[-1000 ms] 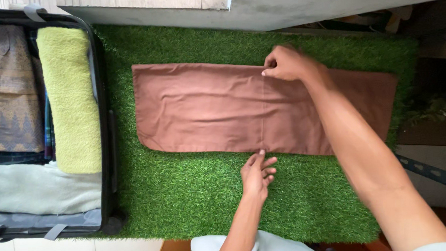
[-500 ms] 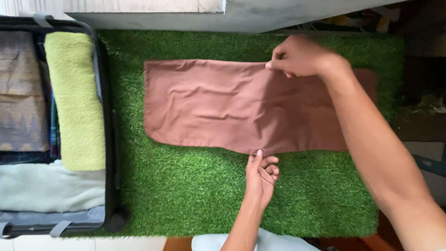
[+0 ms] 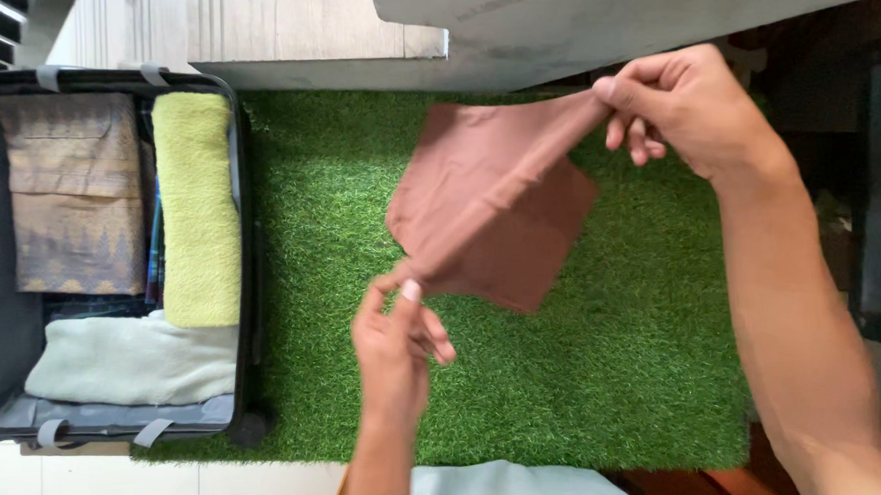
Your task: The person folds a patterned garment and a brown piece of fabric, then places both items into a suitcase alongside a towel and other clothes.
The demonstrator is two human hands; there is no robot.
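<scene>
Both hands pinch the brown cloth (image 3: 493,211): the left hand (image 3: 397,338) grips its near corner, the right hand (image 3: 687,108) its far corner, holding it folded and lifted above the green turf mat (image 3: 614,369). Left of the mat lies an open suitcase (image 3: 249,286) holding a yellow towel (image 3: 196,209).

We see a green grass mat (image 3: 585,370) spread over the floor. To our left of it lies an open dark suitcase (image 3: 249,286), its edge resting on the mat. Inside it, a rolled yellow-green towel (image 3: 196,209) lies along the side nearest the mat, a folded brown patterned cloth (image 3: 72,194) beside it, and a pale grey-green garment (image 3: 133,360) below both. A grey concrete ledge (image 3: 599,18) runs beyond the mat.
</scene>
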